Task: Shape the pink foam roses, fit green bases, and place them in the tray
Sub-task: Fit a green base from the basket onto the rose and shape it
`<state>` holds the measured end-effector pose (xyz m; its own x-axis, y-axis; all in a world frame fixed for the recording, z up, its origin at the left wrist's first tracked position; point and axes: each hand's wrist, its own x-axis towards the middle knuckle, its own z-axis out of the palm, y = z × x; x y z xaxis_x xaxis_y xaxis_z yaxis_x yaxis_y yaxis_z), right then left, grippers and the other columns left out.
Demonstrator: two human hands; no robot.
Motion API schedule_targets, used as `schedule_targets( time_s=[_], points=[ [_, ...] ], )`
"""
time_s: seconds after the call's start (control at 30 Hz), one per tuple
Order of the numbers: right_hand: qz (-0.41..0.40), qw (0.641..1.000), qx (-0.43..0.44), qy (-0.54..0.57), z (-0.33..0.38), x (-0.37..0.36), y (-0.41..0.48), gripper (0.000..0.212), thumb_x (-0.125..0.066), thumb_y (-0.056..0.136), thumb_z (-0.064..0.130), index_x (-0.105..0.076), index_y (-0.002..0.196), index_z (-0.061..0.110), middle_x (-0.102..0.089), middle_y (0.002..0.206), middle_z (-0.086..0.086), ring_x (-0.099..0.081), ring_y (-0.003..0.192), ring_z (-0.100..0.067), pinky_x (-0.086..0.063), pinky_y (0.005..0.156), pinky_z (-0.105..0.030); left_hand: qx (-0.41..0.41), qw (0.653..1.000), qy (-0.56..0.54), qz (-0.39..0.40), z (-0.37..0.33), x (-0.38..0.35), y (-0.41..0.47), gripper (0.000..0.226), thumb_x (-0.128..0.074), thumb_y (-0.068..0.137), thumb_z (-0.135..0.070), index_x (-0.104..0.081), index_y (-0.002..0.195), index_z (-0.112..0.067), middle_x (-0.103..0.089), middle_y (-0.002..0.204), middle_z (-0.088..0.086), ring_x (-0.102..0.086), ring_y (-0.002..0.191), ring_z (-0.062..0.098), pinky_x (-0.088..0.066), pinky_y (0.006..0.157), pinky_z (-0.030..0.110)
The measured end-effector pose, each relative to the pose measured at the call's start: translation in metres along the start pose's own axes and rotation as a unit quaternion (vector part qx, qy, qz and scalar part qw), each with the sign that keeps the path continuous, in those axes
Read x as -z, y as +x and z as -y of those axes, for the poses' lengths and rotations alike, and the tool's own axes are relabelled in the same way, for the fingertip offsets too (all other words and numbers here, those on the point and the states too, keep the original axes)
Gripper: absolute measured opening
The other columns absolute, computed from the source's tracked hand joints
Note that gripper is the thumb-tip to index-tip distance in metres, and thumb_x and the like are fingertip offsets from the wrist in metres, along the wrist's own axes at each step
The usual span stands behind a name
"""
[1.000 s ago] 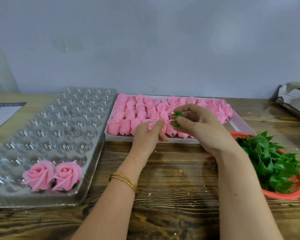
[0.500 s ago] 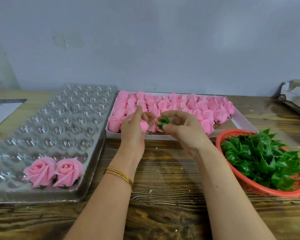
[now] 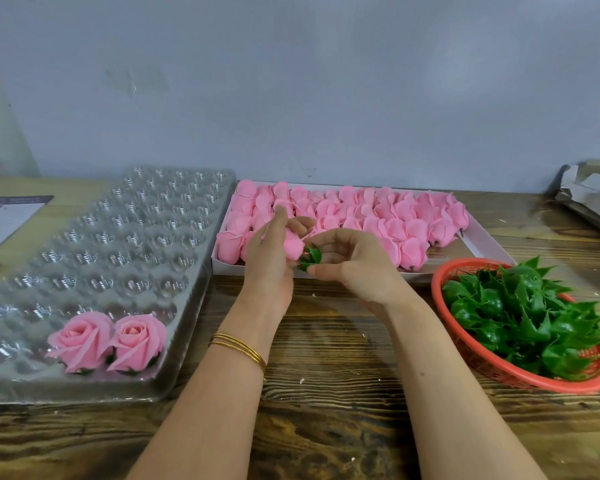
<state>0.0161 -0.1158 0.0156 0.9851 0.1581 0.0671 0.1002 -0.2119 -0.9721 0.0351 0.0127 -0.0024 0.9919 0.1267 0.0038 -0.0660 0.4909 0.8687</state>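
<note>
Hands closer; green base against rose.

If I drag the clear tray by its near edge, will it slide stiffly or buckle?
Probably buckles: the clear tray looks like thin, see-through moulded film. Likely very light, holding only two finished roses, so it may skate on the wooden table. A sharp tug could tip those roses.

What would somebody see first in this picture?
Probably the box crammed with pink buds, back centre. Before it, the left hand holds a bud and the right hand pinches a green base. Two open roses sit in the clear tray, left; a red basket of bases, right.
</note>
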Motion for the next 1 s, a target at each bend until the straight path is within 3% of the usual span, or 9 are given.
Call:
schedule_targets(
  time_s=[0.13,0.3,0.53,0.63,0.73,0.83,1.0],
  points=[
    [-0.013,1.0,0.006,0.021,-0.001,-0.007,0.001,0.036,-0.075,0.072,-0.015,-0.065,0.103,0.0,-0.065,0.089,-0.01,-0.062,0.077,-0.016,-0.056,0.079,-0.026,-0.004,1.0,0.014,-0.003,0.001,-0.002,0.0,0.057,-0.05,0.101,-0.036,-0.06,0.046,-0.024,-0.073,0.084,-0.002,-0.069,0.093,0.017,-0.049,0.098,0.048],
    [-0.016,0.999,0.011,0.05,-0.001,-0.009,0.002,0.04,-0.077,0.071,-0.014,-0.063,0.101,0.008,-0.071,0.102,-0.016,-0.069,0.084,-0.016,-0.059,0.081,-0.026,0.002,1.0,0.03,-0.005,0.002,-0.002,-0.001,0.054,-0.05,0.1,-0.039,-0.061,0.049,-0.026,-0.073,0.09,0.0,-0.066,0.105,0.026,-0.046,0.103,0.057],
    [-0.024,0.999,-0.006,0.044,-0.003,-0.01,0.002,0.04,-0.079,0.069,-0.012,-0.068,0.106,-0.002,-0.074,0.093,-0.015,-0.071,0.084,-0.018,-0.059,0.081,-0.027,-0.012,0.998,0.06,-0.005,0.003,0.001,0.0,0.056,-0.048,0.101,-0.042,-0.058,0.047,-0.027,-0.074,0.085,-0.006,-0.07,0.088,0.011,-0.052,0.078,0.038],
    [-0.026,0.999,-0.007,0.045,-0.003,-0.012,0.0,0.037,-0.078,0.069,-0.015,-0.069,0.103,-0.006,-0.073,0.086,-0.022,-0.067,0.073,-0.014,-0.058,0.07,-0.021,-0.023,0.997,0.071,0.003,0.004,0.0,0.0,0.056,-0.049,0.1,-0.041,-0.058,0.047,-0.026,-0.074,0.084,-0.005,-0.07,0.088,0.011,-0.052,0.08,0.037],
    [-0.021,0.998,-0.004,0.051,-0.003,-0.012,0.0,0.035,-0.076,0.069,-0.018,-0.069,0.1,-0.004,-0.069,0.065,-0.002,-0.063,0.059,-0.003,-0.054,0.063,-0.016,-0.034,0.996,0.079,0.004,0.006,-0.001,0.0,0.056,-0.05,0.1,-0.04,-0.057,0.046,-0.026,-0.073,0.08,-0.006,-0.068,0.091,0.015,-0.051,0.083,0.041],
    [-0.022,0.999,0.006,0.045,-0.003,-0.01,0.001,0.035,-0.076,0.07,-0.016,-0.069,0.098,0.003,-0.067,0.075,0.0,-0.062,0.06,0.0,-0.055,0.068,-0.016,-0.035,0.996,0.087,0.008,0.007,0.0,-0.001,0.055,-0.05,0.1,-0.041,-0.057,0.047,-0.027,-0.073,0.082,-0.006,-0.064,0.102,0.023,-0.049,0.092,0.049],
    [-0.018,0.997,0.007,0.078,-0.002,-0.01,0.001,0.037,-0.073,0.069,-0.022,-0.067,0.091,0.007,-0.069,0.079,-0.004,-0.066,0.061,-0.002,-0.053,0.062,-0.015,-0.043,0.994,0.096,0.013,0.004,-0.002,-0.005,0.055,-0.05,0.101,-0.04,-0.058,0.048,-0.025,-0.073,0.084,-0.004,-0.065,0.102,0.023,-0.043,0.104,0.059]
  ],
)
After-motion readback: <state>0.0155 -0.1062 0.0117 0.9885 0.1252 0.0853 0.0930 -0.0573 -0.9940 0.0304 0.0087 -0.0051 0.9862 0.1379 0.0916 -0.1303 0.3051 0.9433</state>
